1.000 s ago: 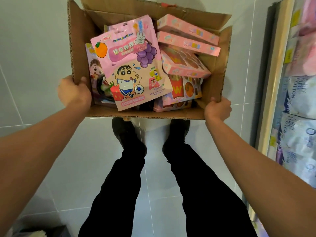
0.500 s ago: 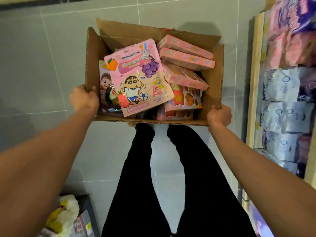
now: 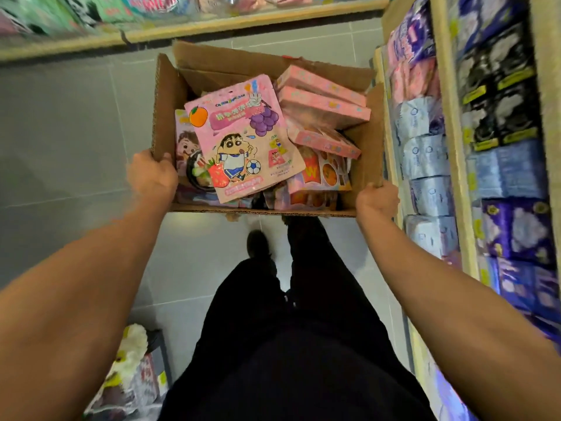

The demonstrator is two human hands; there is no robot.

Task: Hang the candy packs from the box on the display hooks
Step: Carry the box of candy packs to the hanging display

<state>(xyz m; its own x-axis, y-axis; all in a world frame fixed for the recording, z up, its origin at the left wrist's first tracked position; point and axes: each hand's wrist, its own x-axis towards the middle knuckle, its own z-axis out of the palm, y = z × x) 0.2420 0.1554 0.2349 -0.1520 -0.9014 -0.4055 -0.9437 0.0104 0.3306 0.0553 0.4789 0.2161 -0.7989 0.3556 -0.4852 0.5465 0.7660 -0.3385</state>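
Observation:
I carry an open cardboard box (image 3: 165, 95) in front of me above the floor. My left hand (image 3: 151, 174) grips its near left corner and my right hand (image 3: 377, 200) grips its near right corner. On top inside lies a pink candy pack (image 3: 239, 138) with a cartoon boy, an orange and grapes printed on it. Flat pink boxes (image 3: 321, 95) are stacked at the back right of the box, and more colourful packs (image 3: 321, 174) lie beneath. No display hooks are visible.
Shelves of wrapped goods (image 3: 431, 156) stand close on the right, almost touching the box. Another shelf edge (image 3: 212, 24) runs across the top. Grey floor tiles (image 3: 76, 132) lie to the left. A low stand with white plush items (image 3: 130, 360) sits at the lower left.
I have walked forward with the box: a shelf has come into view ahead and the right shelves are nearer. Both hands keep the same grip on the box.

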